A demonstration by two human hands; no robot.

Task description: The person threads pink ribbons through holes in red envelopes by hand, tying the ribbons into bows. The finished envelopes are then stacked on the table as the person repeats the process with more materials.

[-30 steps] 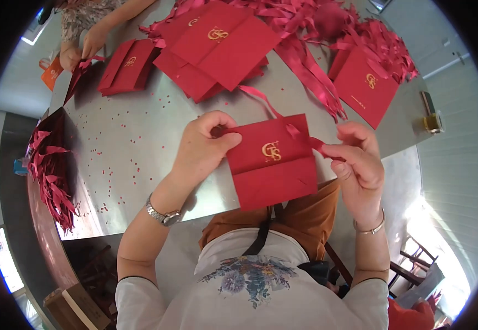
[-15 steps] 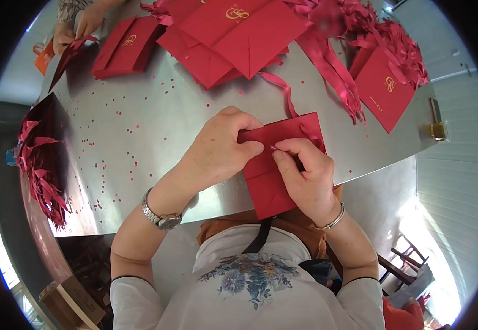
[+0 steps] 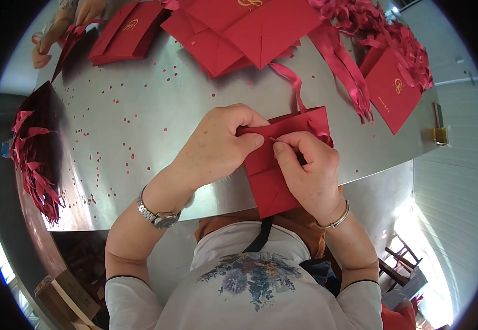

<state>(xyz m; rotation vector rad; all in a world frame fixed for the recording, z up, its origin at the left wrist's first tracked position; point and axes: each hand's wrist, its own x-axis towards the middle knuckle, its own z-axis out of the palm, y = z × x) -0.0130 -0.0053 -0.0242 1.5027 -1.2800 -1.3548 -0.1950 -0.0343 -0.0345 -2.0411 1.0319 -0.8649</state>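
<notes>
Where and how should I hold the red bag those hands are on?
Probably pinch the red bag at its top edge, coming from the left, as the left hand does, thumb on the front. That edge is thin, while the right hand covers part of the front.

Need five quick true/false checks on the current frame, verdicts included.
1. The left hand grips the upper edge of a flat-sided red paper bag. True.
2. The left wrist is bare. False: it wears a silver metal-link wristwatch.
3. Small round red specks lie scattered on the shiny grey metal table. True.
4. The right hand lies flat on the table. False: its fingers are at the bag's front.
5. Another person's hand shows at upper left. True.
</notes>
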